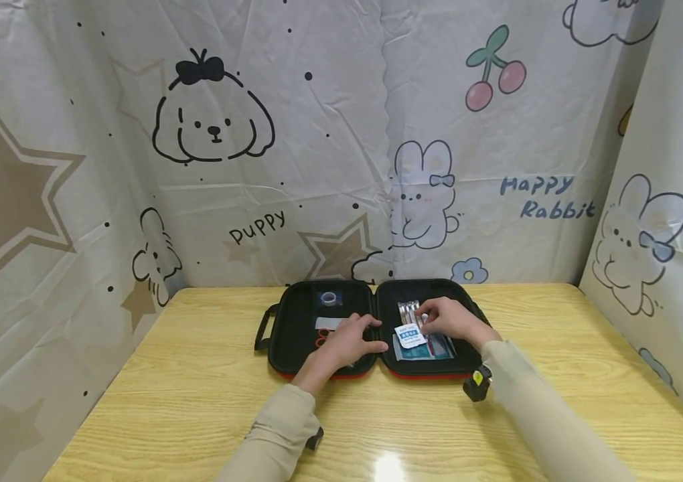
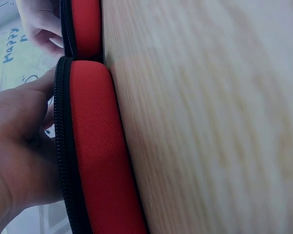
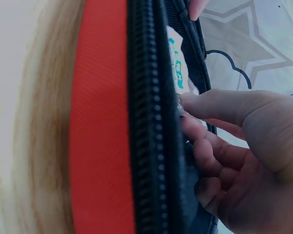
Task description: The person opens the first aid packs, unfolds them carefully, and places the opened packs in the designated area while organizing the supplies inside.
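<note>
A black-lined case [image 1: 292, 335] with a red outer shell [image 2: 95, 126] lies unfolded on the table. Over its right half, my right hand [image 1: 450, 318] pinches a small white packet with blue print [image 1: 409, 336] between thumb and fingers. Under and beside that packet are silvery strips [image 1: 408, 310] and a teal-and-clear pouch [image 1: 414, 354]. My left hand [image 1: 346, 343] reaches over the left half, fingers spread, fingertips near the central hinge; nothing shows in its grasp. Orange scissor-like handles [image 1: 321, 339] are partly hidden beside it, near a white flat item [image 1: 327, 323].
A pale tape roll [image 1: 329, 298] in a clear bag sits at the left half's back. The case's carry handle [image 1: 262, 328] sticks out leftward over the wooden table [image 1: 197, 375]. Printed cloth [image 1: 317, 134] hangs behind and at both sides.
</note>
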Demonstrator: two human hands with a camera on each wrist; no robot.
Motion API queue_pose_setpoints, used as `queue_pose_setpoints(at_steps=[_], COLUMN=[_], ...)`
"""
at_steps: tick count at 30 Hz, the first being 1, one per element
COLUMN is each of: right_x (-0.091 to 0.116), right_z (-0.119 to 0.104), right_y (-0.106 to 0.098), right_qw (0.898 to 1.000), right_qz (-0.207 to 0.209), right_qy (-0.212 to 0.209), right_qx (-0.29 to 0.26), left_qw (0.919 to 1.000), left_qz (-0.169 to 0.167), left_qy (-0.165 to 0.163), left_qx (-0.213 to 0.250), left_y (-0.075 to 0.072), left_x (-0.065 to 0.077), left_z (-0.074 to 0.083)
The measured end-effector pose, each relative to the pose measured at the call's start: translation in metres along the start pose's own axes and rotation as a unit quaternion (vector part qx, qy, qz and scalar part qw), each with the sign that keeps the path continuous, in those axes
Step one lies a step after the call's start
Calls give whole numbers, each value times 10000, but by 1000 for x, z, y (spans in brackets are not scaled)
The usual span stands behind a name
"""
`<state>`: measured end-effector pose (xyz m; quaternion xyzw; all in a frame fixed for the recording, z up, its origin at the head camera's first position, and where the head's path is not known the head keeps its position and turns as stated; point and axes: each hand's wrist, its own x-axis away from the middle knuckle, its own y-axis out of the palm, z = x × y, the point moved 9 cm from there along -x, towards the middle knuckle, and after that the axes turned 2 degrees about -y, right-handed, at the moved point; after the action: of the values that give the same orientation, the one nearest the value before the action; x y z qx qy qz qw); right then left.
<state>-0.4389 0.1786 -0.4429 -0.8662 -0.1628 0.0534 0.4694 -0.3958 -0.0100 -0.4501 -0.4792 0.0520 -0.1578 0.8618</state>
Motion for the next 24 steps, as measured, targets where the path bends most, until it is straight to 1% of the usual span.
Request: queue_pose_setpoints(at_steps=[4,10,17,24], right_x=[1,3,6,12], right_z=[-1,-4,-6,0], right_y=[-6,-14,-31,-47], right_qw=[9997,9983,9927,9893], right_qz=[208,409,1012,1309], right_qy=[-73,-224,-324,-248], right_qx=[-55,-342,-572,-595], left_qw=[10000,10000,10000,9999], left_qz=[3,-8,-6,-6], left_qy=[16,27,38,57], left_qx=[21,71,58,85], left_y=[0,0,1,0], left_x=[0,1,1,1], left_z=[0,1,0,1])
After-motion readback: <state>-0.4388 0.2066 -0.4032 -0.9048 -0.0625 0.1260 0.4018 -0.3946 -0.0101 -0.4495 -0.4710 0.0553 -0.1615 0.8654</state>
